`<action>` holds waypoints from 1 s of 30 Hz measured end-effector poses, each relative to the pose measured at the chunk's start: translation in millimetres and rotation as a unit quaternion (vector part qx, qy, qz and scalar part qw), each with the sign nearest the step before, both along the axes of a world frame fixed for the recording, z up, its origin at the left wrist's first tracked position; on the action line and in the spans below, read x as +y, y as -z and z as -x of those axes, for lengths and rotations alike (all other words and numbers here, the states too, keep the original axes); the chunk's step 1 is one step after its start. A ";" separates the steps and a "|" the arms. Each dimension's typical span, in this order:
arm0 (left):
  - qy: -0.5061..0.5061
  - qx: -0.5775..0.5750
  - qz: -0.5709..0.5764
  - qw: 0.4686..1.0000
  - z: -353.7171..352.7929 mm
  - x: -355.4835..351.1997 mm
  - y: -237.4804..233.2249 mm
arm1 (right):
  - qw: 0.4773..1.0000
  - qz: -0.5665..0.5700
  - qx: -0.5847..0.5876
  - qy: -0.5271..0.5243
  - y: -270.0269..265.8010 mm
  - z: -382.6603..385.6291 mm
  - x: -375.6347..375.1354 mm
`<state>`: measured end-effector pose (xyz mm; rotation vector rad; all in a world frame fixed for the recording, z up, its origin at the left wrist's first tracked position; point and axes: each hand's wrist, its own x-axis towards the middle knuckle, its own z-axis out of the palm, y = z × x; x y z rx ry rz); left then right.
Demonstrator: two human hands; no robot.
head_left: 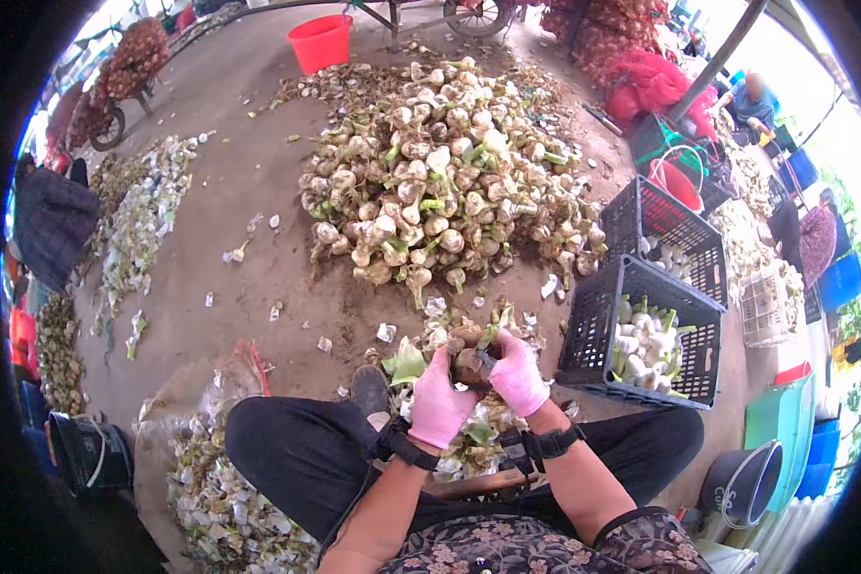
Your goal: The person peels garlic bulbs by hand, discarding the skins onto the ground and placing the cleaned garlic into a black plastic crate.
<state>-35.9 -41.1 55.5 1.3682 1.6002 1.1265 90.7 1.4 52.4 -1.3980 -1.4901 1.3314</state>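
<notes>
Brown flr [239, 191] w/ garlic pile [450, 182], blk crate [588, 330], red bucket [320, 45].

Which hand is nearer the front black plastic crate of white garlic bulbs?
Right: the right pink-gloved hand is just left of the front crate; the left pink-gloved hand is farther left.

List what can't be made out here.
Head view:
Full shape of the brown item between left hand and right hand: partly covered by them, blurred.
Near crate floor: hidden under white bulbs.
Top wheel: cut off by upper edge.
Lettering on lower-right bucket: too small.
</notes>
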 end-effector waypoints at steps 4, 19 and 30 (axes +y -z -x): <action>-0.014 -0.071 -0.001 0.997 2.8 -1.2 -1.6 | 0.998 -0.026 -0.056 -0.008 6.6 -2.8 1.4; 0.001 -0.389 0.094 0.917 6.2 -0.1 18.2 | 0.990 -0.037 -0.138 -0.018 1.6 -26.0 1.7; 0.010 -0.633 0.178 0.754 5.0 1.1 29.8 | 0.997 -0.043 -0.062 -0.012 3.6 -22.2 -0.4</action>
